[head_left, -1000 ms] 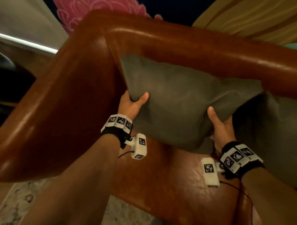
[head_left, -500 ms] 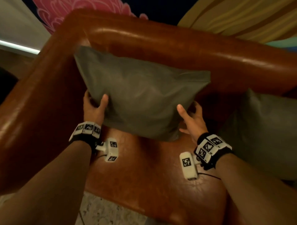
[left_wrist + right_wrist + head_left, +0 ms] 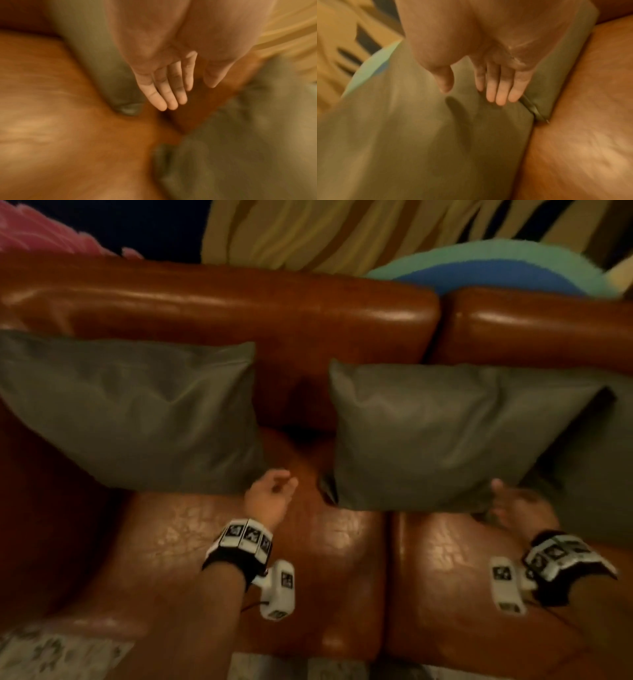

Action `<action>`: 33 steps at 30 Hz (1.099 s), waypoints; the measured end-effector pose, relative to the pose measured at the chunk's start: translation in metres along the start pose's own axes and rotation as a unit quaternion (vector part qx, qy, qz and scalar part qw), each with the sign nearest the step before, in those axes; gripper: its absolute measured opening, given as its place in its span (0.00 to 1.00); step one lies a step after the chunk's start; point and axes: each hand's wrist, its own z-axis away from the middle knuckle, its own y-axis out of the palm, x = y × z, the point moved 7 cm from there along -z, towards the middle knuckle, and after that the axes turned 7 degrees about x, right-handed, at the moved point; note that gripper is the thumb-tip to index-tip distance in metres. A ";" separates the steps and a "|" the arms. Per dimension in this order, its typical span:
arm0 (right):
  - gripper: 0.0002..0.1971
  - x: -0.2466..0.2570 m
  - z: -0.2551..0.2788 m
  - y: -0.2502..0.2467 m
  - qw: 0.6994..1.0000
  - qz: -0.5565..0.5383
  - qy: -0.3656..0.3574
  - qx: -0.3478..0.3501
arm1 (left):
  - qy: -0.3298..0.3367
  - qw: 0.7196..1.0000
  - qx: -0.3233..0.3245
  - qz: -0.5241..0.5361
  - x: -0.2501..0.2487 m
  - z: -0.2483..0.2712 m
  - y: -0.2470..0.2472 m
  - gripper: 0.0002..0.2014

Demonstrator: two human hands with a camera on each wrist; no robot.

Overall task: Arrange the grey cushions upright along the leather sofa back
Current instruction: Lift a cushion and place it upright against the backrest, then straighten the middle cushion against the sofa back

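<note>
Cushion (image 3: 609, 474) cut off right, wrist views blurred

Plain grey-green cushions (image 3: 137, 409) lean beyond the hands against the glossy reddish-brown leather sofa back (image 3: 239, 306). Past it, a wall hanging (image 3: 342, 231) carries mustard and brown stripes, a teal-and-blue patch and a pink area. Black-and-white square-patterned wristbands (image 3: 245, 537) sit behind both hands.
</note>
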 end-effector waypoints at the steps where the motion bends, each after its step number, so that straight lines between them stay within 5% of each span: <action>1: 0.35 -0.005 -0.023 -0.029 0.998 -0.048 -0.010 -0.034 | 0.016 1.000 -0.001 0.008 -0.022 -0.005 0.014 0.16; 3: 0.44 0.012 -0.045 -0.068 0.990 -0.103 -0.054 -0.081 | 0.027 0.999 0.001 0.044 -0.066 -0.014 0.038 0.35; 5: 0.40 0.044 -0.043 -0.076 0.985 -0.137 -0.080 -0.067 | 0.010 0.995 0.017 0.094 -0.104 -0.016 0.063 0.42; 9: 0.36 0.073 -0.048 -0.057 0.966 -0.240 -0.093 0.038 | -0.006 0.977 0.030 0.210 -0.140 -0.018 0.098 0.33; 14: 0.41 0.065 -0.034 -0.048 0.947 -0.267 -0.173 0.034 | 0.064 0.950 -0.070 0.299 -0.133 -0.010 0.087 0.20; 17: 0.44 0.058 -0.032 -0.039 0.952 -0.249 -0.171 0.052 | 0.069 0.956 -0.086 0.273 -0.119 -0.008 0.076 0.11; 21: 0.53 0.060 -0.043 -0.033 0.958 -0.246 -0.129 0.065 | 0.049 0.967 -0.072 0.238 -0.118 -0.012 0.077 0.18; 33: 0.48 0.061 -0.038 -0.031 0.976 -0.198 -0.095 0.000 | 0.059 0.969 -0.087 0.225 -0.117 -0.018 0.062 0.31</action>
